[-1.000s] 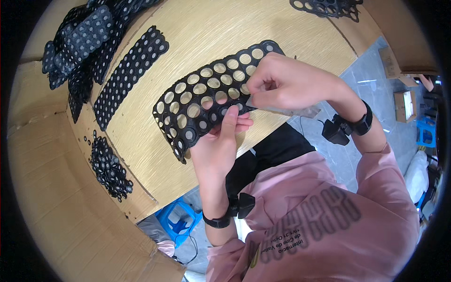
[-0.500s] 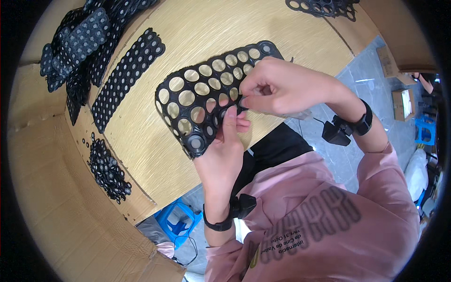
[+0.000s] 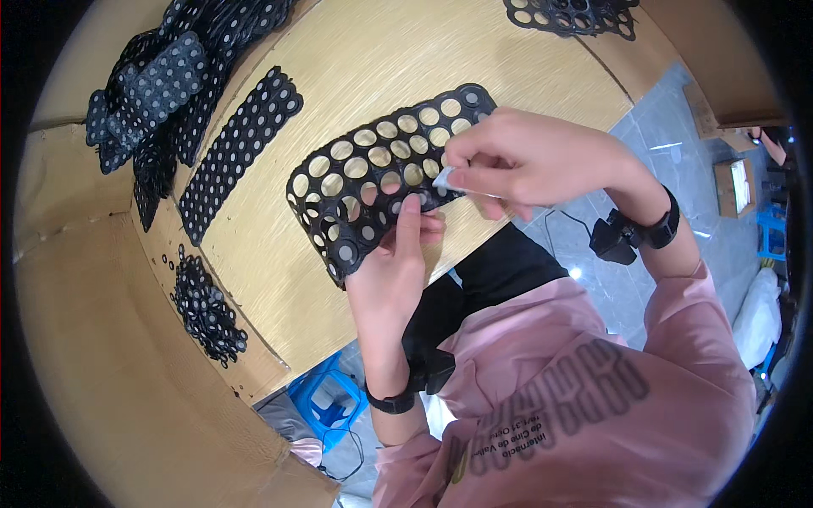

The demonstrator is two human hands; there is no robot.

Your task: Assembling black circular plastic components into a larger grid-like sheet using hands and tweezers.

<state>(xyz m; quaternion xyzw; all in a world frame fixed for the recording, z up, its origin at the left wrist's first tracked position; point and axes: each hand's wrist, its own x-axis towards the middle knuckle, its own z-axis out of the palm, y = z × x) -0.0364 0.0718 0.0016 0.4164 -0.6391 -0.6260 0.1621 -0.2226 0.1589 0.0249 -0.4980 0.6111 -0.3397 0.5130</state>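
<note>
A black rubbery sheet point(image 3: 392, 166) with rows of round holes lies over the wooden table in front of me. My left hand point(image 3: 391, 275) grips its near left edge, thumb on top and fingers beneath. Some holes along that edge hold grey discs, and a larger one sits in the corner. Above the sheet's near right edge, my right hand point(image 3: 529, 161) pinches a small whitish piece point(image 3: 442, 178), apparently translucent; its exact kind I cannot make out. My right fingers hide part of the sheet's right end.
To the left lies a long black strip with grey dots point(image 3: 241, 157). Behind it is a heap of similar sheets point(image 3: 165, 76). Loose black rings point(image 3: 206, 309) are piled at the table's left edge. Another holed sheet point(image 3: 576, 15) lies far right; a blue stool point(image 3: 326, 402) stands below.
My right hand has come away from the sheet, and the whitish piece now shows in its fingers. My left hand still grips the sheet, which has tilted slightly.
</note>
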